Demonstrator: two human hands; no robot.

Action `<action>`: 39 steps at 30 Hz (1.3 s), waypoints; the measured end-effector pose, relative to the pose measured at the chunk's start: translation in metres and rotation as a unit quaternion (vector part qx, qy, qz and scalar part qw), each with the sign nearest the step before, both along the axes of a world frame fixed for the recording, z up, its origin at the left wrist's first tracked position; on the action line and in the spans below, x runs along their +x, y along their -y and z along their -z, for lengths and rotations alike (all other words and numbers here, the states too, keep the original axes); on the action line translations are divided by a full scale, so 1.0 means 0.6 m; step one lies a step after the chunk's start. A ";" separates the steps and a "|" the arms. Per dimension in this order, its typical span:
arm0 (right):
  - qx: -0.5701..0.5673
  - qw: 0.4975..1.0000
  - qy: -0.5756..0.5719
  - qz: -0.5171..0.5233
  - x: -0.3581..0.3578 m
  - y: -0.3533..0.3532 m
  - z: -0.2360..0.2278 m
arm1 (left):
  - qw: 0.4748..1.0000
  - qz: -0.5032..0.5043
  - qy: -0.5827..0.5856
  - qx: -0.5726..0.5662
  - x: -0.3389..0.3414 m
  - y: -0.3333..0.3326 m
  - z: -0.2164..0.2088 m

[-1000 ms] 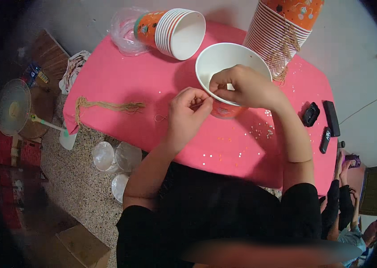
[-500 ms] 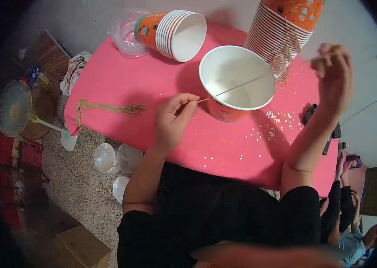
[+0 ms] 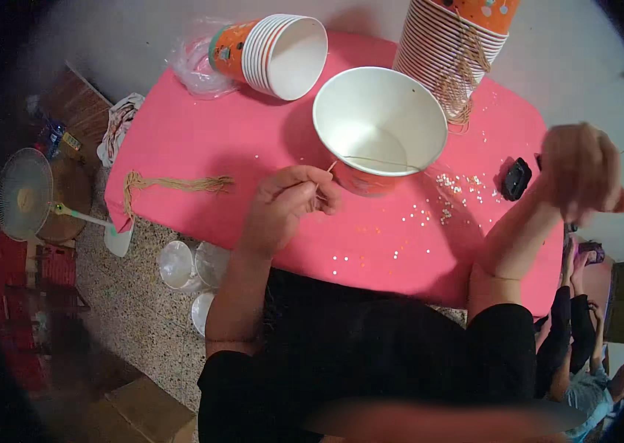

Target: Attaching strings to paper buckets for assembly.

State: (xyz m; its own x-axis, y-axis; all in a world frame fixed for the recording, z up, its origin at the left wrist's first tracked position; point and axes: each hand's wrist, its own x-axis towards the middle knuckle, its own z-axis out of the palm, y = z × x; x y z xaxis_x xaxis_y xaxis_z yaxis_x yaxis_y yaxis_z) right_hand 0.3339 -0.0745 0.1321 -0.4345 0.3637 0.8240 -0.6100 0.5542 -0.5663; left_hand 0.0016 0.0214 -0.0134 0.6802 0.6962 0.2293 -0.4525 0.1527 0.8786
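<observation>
A thin tan cord [image 3: 378,160] crosses the near rim of an open white-lined paper bucket [image 3: 400,111] with an orange outside. My left hand [image 3: 282,207] is closed, pinching the cord between thumb and forefinger just left of the bucket's near rim. From there the cord runs loosely to the right across the bucket's mouth, and its far end is hard to follow. Raised over the table's right edge is my right hand [image 3: 584,173], its fingers curled but smeared by motion. Whether it holds the cord I cannot make out.
Nested paper buckets [image 3: 297,59] lie sideways beside a clear plastic bag [image 3: 205,70]. A taller stack [image 3: 445,55] stands behind, draped with cords. Tan cords [image 3: 179,182] lie left on the pink tablecloth [image 3: 282,133]. White dots [image 3: 456,188] and a black holder [image 3: 516,179] are at right.
My right hand has moved right and nearer to me. The cord, straight and slanting before, now sags across the bucket. My left fingers have curled in more.
</observation>
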 end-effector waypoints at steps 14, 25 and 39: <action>0.013 0.700 0.574 0.424 -0.124 -0.059 0.067 | 0.941 -0.239 -0.134 0.199 0.011 0.027 -0.021; 0.029 0.782 0.444 0.436 -0.143 -0.062 0.071 | 0.978 -0.202 -0.015 0.055 0.038 0.003 -0.036; 0.051 0.812 0.324 0.482 -0.182 -0.081 0.091 | 0.956 -0.189 -0.157 0.162 0.057 0.015 -0.039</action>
State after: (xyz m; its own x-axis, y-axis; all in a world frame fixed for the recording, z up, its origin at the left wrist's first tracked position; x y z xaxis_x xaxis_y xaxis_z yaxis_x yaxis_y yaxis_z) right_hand 0.2244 -0.0258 0.0774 -0.3423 0.7370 0.5829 0.5441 0.6612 -0.5165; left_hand 0.0358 0.0126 0.0101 0.4648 0.8327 0.3009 -0.1283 -0.2730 0.9534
